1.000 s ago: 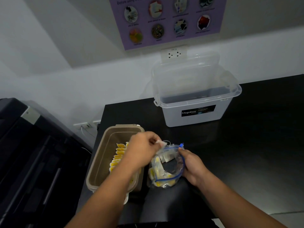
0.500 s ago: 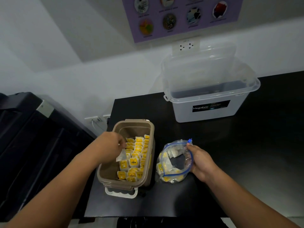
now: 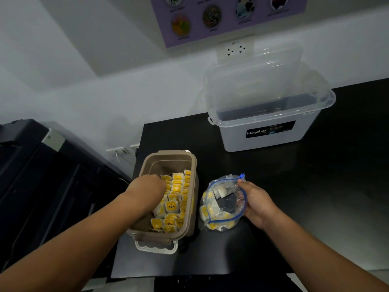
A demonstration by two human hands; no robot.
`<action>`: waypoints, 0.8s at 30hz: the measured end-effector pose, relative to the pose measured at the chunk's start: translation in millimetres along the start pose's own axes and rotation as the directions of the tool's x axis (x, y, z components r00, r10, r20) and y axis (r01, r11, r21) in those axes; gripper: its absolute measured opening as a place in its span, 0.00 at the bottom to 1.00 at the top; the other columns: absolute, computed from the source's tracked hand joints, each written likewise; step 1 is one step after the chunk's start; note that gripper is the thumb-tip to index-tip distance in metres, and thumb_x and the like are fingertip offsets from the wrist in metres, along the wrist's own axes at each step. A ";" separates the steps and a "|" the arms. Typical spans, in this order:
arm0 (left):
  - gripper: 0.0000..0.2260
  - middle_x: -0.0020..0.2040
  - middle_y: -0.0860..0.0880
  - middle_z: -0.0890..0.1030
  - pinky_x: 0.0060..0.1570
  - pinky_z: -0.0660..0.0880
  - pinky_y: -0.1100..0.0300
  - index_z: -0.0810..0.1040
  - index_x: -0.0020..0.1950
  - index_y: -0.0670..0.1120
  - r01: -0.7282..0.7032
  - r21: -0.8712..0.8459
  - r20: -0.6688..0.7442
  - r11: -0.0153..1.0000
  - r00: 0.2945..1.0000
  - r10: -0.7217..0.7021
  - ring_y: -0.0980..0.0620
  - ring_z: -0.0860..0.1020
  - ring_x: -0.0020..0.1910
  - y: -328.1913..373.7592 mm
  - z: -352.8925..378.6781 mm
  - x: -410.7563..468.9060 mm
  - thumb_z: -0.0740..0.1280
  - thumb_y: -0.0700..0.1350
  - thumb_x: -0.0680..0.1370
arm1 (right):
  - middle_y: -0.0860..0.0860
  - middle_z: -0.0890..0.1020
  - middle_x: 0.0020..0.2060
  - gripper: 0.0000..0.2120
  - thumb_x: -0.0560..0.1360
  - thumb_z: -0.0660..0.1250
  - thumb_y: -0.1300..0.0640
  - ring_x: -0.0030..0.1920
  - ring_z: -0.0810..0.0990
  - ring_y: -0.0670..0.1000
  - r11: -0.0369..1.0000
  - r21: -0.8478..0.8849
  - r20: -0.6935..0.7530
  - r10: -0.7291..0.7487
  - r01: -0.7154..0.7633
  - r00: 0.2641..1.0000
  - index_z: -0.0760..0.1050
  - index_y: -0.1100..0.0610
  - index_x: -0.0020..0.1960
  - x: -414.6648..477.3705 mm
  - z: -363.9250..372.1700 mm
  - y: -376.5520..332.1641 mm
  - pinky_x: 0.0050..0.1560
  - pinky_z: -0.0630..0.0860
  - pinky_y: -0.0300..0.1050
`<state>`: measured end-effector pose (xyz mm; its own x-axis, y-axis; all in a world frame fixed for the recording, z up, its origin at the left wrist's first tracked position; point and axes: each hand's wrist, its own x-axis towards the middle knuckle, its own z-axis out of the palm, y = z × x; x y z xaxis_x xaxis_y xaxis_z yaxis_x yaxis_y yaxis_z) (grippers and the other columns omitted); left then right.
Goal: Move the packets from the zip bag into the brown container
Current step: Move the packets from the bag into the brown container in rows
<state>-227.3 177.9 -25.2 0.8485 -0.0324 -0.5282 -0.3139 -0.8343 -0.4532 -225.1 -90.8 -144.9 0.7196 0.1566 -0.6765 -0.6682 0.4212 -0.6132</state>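
On my far left is a big dark machine (image 3: 52, 186); it has no part in my job. My left hand (image 3: 147, 188) is down inside the brown container (image 3: 170, 153), back facing up, on top of the packets (image 3: 171, 205) — I think it is there to set one down. The container sits at the left edge of the black table (image 3: 315, 186), just beside the zip bag (image 3: 219, 207), so a packet has only a short way to go. The yellow packets stand in rows, most likely so more will fit; the far end of the container is bare, so there is room. The bag lies with its mouth wide open and facing up; more packets are inside, so my job is not done. My right hand (image 3: 255, 203) holds the right side of the bag's mouth, thumb by the blue zip and fingers curled round the plastic — I think this keeps the mouth open and stops the bag from sliding. Far back on the right is a clear box (image 3: 263, 142) with its lid propped up at the back; it is well apart from my hands.

Some things I cannot see; the fingers of my left hand are tucked under it, so I cannot tell if they pinch a packet or hold nothing. The bag is crinkly and shiny, so I cannot count what is in it; the fingertips of my right hand are hidden behind the bag. The small words on the clear box are too tiny to read.
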 end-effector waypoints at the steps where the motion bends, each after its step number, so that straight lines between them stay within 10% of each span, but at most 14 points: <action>1: 0.12 0.58 0.44 0.81 0.54 0.80 0.52 0.78 0.61 0.43 -0.010 -0.001 0.009 1.000 1.000 0.010 0.45 0.82 0.56 1.5 2.0 2.5 0.60 0.37 0.81 | 0.60 0.88 0.51 0.11 0.85 0.62 0.56 0.51 0.88 0.59 1.000 -0.001 -0.001 0.004 -0.004 1.000 0.78 0.60 0.63 -0.2 0.2 0.3 0.44 0.84 0.54; 20: 0.10 0.55 0.43 0.83 0.50 0.76 0.56 0.82 0.55 0.42 -0.124 -0.121 0.281 0.985 0.947 0.154 0.46 0.82 0.53 8.0 8.6 29.0 0.74 0.44 0.76 | 0.59 0.87 0.54 0.13 0.85 0.62 0.54 0.56 0.87 0.59 0.999 -0.031 -0.018 0.018 -0.018 1.000 0.79 0.58 0.65 7.5 4.0 2.8 0.51 0.83 0.56; 24: 0.11 0.43 0.45 0.83 0.44 0.76 0.58 0.74 0.38 0.46 -0.091 -0.145 0.255 0.985 0.959 0.126 0.49 0.79 0.36 5.4 2.9 23.2 0.74 0.42 0.75 | 0.59 0.87 0.54 0.13 0.85 0.63 0.54 0.55 0.87 0.59 0.999 -0.038 -0.026 0.017 -0.018 1.000 0.79 0.58 0.64 6.1 4.7 2.8 0.49 0.83 0.55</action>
<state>-210.5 174.2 -42.0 0.6655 0.0043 -0.7464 -0.3244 -0.8989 -0.2944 -221.7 -84.4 -148.8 0.7031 0.1402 -0.6971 -0.6876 0.3839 -0.6163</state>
